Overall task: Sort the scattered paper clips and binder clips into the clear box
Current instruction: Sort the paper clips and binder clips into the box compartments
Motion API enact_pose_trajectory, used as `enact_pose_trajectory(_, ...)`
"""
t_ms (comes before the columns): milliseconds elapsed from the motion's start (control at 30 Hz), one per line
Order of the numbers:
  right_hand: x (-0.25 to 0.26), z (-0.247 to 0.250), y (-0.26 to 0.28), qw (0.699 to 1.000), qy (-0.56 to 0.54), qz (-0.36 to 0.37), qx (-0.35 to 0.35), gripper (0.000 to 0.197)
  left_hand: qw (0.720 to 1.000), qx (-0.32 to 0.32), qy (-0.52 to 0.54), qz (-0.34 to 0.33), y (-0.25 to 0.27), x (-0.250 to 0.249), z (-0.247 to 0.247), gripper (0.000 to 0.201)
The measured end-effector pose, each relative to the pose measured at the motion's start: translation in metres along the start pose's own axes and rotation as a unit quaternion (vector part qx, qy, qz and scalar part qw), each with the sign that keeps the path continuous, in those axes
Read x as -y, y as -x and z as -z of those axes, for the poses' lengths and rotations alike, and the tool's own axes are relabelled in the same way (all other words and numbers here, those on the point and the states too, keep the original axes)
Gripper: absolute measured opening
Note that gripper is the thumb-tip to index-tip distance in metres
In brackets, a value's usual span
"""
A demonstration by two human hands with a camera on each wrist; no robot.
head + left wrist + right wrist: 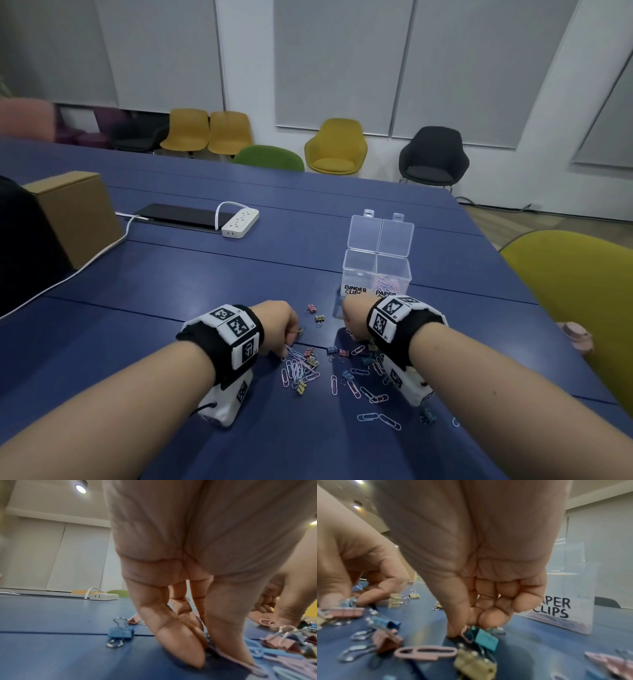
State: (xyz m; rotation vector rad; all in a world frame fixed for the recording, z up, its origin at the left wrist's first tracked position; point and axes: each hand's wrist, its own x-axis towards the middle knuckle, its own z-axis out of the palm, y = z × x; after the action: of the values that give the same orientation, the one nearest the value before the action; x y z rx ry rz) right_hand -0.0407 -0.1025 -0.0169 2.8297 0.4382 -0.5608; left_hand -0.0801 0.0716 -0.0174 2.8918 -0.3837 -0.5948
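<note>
Smooth blue table [212, 281], wiry pastel clips [301, 371]

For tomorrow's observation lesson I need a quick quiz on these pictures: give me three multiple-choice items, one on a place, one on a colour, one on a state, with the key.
1. Where does the clear box stand on the blue table?
A. Beyond the right hand
B. Against the cardboard box
C. On the power strip

2. What colour is the binder clip at the right hand's fingers?
A. Red
B. Teal
C. White

3. In what state are the clear box's lids?
A. Shut
B. Taken off and laid on the table
C. Open, standing up behind the compartments

Key: 1 A, as the head view shows the box just past the right hand. 2 B, as the right wrist view shows a teal clip under the fingertips. 3 C, as both lids rise upright at the back.
</note>
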Motion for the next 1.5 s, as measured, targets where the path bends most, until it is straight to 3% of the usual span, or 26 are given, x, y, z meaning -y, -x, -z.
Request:
enact_pose_trajectory(100, -0.008, -0.003, 0.013, 0.988, -0.150, 0.000, -0.041, 0.003, 1.000, -0.016, -0.016, -0.011, 0.003, 0.000, -0.001, 0.016)
enact_pose_trajectory(167, -0.018, -0.003, 0.026, 0.943, -0.328, 0.009, -0.060, 0.019, 0.999, -0.019, -0.027, -0.016, 0.004, 0.001, -0.003, 0.014)
enact_pose_trajectory(200, -0.023, -0.003, 0.033, 0.891, -0.449, 0.014, -0.064, 0.024, 0.999, -0.017, -0.038, -0.015, 0.005, 0.001, -0.003, 0.013)
enact_pose_trajectory(267, -0.032, -0.007, 0.046, 0.744, -0.665, 0.010, -0.059, 0.025, 0.998, -0.019, -0.061, -0.014, 0.007, 0.000, -0.006, 0.006)
enact_pose_trajectory(333, -0.043, -0.010, 0.055, 0.626, -0.779, 0.005, -0.043, 0.025, 0.997, -0.012, -0.077, -0.010, 0.011, 0.001, -0.007, 0.009)
enact_pose_trajectory(467, -0.059, -0.017, 0.069, 0.515, -0.857, 0.013, -0.019, 0.025, 1.000, -0.022, -0.003, -0.020, 0.019, 0.016, -0.003, 0.005)
enact_pose_trajectory(533, -0.063, -0.020, 0.073, 0.489, -0.872, 0.011, -0.009, 0.027, 0.991, -0.028, 0.129, -0.026, 0.022, 0.027, 0.000, 0.008)
enact_pose_trajectory(600, -0.062, -0.022, 0.076, 0.511, -0.860, 0.012, -0.009, 0.025, 0.946, -0.037, 0.322, -0.028, 0.028, 0.033, 0.001, 0.005)
enact_pose_trajectory(633, -0.061, -0.023, 0.076, 0.546, -0.838, 0.011, -0.014, 0.024, 0.900, -0.035, 0.433, -0.027, 0.030, 0.034, 0.000, 0.007)
enact_pose_trajectory(700, -0.055, -0.026, 0.075, 0.660, -0.750, 0.003, -0.037, 0.021, 0.778, -0.015, 0.628, -0.018, 0.034, 0.033, 0.000, 0.014)
enact_pose_trajectory(767, -0.046, -0.026, 0.076, 0.824, -0.564, 0.016, -0.053, 0.011, 0.658, 0.012, 0.753, -0.010, 0.038, 0.032, 0.001, 0.017)
enact_pose_trajectory(800, -0.039, -0.026, 0.078, 0.890, -0.451, 0.036, -0.051, 0.007, 0.604, 0.027, 0.796, -0.002, 0.039, 0.032, 0.001, 0.013)
enact_pose_trajectory(833, -0.032, -0.026, 0.080, 0.932, -0.354, 0.058, -0.047, 0.007, 0.563, 0.036, 0.825, 0.010, 0.040, 0.031, 0.002, 0.011)
enact_pose_trajectory(867, -0.025, -0.026, 0.082, 0.956, -0.280, 0.075, -0.042, 0.011, 0.542, 0.038, 0.840, 0.019, 0.040, 0.030, 0.002, 0.012)
enact_pose_trajectory(900, -0.017, -0.025, 0.084, 0.970, -0.226, 0.078, -0.036, 0.019, 0.543, 0.037, 0.839, 0.029, 0.040, 0.030, 0.000, 0.014)
enact_pose_trajectory(933, -0.011, -0.026, 0.086, 0.979, -0.187, 0.071, -0.033, 0.029, 0.566, 0.033, 0.823, 0.042, 0.038, 0.029, -0.002, 0.017)
enact_pose_trajectory(1000, -0.003, -0.029, 0.086, 0.988, -0.141, 0.055, -0.036, 0.044, 0.677, 0.021, 0.732, 0.075, 0.036, 0.026, -0.009, 0.016)
enact_pose_trajectory(1100, 0.001, -0.031, 0.082, 0.990, -0.127, 0.047, -0.029, 0.049, 0.890, 0.012, 0.447, 0.086, 0.032, 0.023, -0.017, 0.021)
enact_pose_trajectory(1133, 0.002, -0.031, 0.081, 0.991, -0.123, 0.043, -0.027, 0.049, 0.935, 0.022, 0.345, 0.081, 0.033, 0.021, -0.019, 0.021)
enact_pose_trajectory(1167, 0.003, -0.031, 0.079, 0.992, -0.118, 0.040, -0.025, 0.048, 0.960, 0.031, 0.265, 0.078, 0.034, 0.019, -0.020, 0.022)
enact_pose_trajectory(1333, 0.003, -0.034, 0.069, 0.995, -0.094, 0.040, -0.024, 0.033, 0.985, 0.040, 0.141, 0.092, 0.034, 0.004, -0.020, 0.030)
enact_pose_trajectory(1500, 0.004, -0.038, 0.064, 0.995, -0.083, 0.051, -0.030, 0.024, 0.991, 0.035, 0.098, 0.083, 0.032, -0.004, -0.018, 0.020)
